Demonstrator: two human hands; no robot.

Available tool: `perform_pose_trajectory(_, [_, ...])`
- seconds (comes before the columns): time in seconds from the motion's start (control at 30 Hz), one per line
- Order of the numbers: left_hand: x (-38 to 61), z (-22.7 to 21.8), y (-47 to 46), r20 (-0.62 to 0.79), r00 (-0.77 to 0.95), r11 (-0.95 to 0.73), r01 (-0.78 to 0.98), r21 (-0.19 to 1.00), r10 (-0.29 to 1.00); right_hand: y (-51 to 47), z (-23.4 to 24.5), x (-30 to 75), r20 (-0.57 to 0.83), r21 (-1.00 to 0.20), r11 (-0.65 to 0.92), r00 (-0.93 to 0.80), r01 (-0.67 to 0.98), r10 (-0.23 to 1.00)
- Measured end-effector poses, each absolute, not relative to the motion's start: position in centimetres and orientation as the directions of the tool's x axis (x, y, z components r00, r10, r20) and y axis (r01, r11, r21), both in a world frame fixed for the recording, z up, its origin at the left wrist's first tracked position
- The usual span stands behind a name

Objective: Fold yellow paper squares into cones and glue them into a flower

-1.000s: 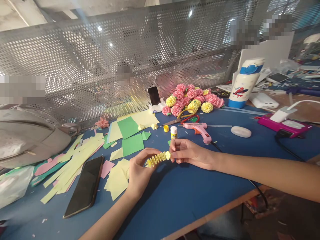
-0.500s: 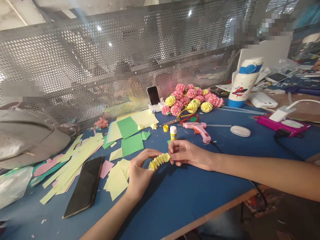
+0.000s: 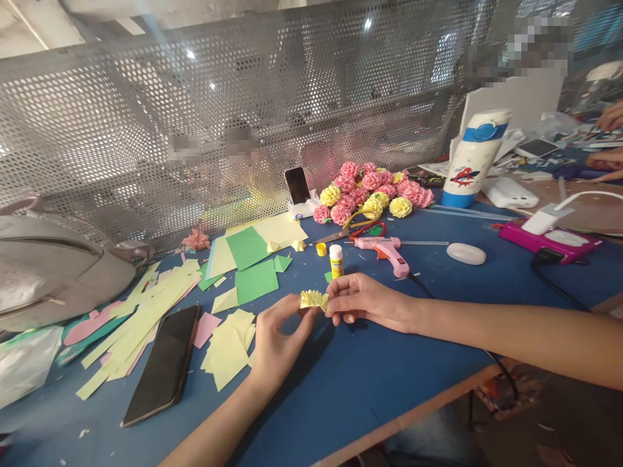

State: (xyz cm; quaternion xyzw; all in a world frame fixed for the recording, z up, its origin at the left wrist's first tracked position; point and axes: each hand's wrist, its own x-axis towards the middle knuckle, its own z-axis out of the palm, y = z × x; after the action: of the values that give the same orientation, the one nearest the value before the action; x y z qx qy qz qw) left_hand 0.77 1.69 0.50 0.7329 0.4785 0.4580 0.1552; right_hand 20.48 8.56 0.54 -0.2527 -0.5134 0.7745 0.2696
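A pleated yellow paper strip [image 3: 314,299] spans the gap between my two hands, above the blue table [image 3: 370,370]. My left hand [image 3: 280,331] pinches its left end between thumb and finger. The fingers of my right hand [image 3: 357,299] are closed on the other end. Just beyond the right hand stands a glue stick [image 3: 336,261], with its yellow cap [image 3: 321,249] beside it. Left of my left hand lie pale yellow paper pieces [image 3: 228,353] and green paper squares [image 3: 257,281].
A pink glue gun [image 3: 387,251], scissors [image 3: 341,235] and pink and yellow paper flowers [image 3: 370,188] lie behind my hands. A bottle [image 3: 477,159] and a magenta power strip [image 3: 549,241] are at right. A phone [image 3: 163,363] and bag [image 3: 63,259] are at left. Another person's hand [image 3: 610,117] shows far right.
The pleated strip has become shorter and more level as my left hand moved its end up and closer to the right hand. Another person's hands have appeared at far right.
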Motion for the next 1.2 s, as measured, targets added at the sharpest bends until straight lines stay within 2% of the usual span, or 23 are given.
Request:
perform_pose_trajectory(0.27, [1.1, 0.3, 1.6, 0.568, 0.202, -0.530, 0.682, 0.503, 0.798, 8.2, 0.2, 20.3, -0.131, -0.920, -0.355, -0.724, -0.166, 0.678])
perform_pose_trajectory(0.63, [0.7, 0.5, 2.1, 0.536, 0.402, -0.598, 0.759, 0.258, 0.742, 7.8, 0.7, 20.3, -0.124, -0.932, -0.332, -0.733, -0.145, 0.668])
perform_pose_trajectory(0.93, [1.4, 0.8, 1.6, 0.487, 0.450, -0.594, 0.782, 0.190, 0.748, 7.8, 0.5, 20.1, -0.089, -0.966, -0.235, -0.714, -0.109, 0.694])
perform_pose_trajectory(1.2, [2.1, 1.0, 0.9, 0.443, 0.429, -0.564, 0.791, 0.235, 0.787, 7.7, 0.7, 20.1, -0.047, -0.983, -0.153, -0.668, -0.101, 0.743])
